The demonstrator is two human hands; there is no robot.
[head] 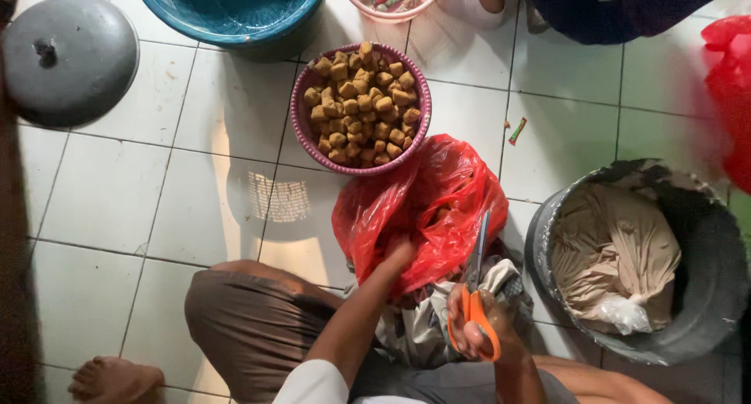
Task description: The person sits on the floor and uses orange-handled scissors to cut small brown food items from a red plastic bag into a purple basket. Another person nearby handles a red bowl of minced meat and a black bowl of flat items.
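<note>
Tiled floor (pixel 117 208): one red bag (pixel 426 208), one pair of scissors (pixel 476 294).

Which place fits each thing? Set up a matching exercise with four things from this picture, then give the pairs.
Things:
1. scissors
2. purple basket
3. red bag
4. grey lid

Places:
A. on the tiles, top left
B. full of brown cubes
C. in the right hand
D. touched by the left hand

Pairs: 1-C, 2-B, 3-D, 4-A

2 red bags (pixel 426 204), 1 scissors (pixel 475 294), 3 baskets (pixel 303 118)
</note>
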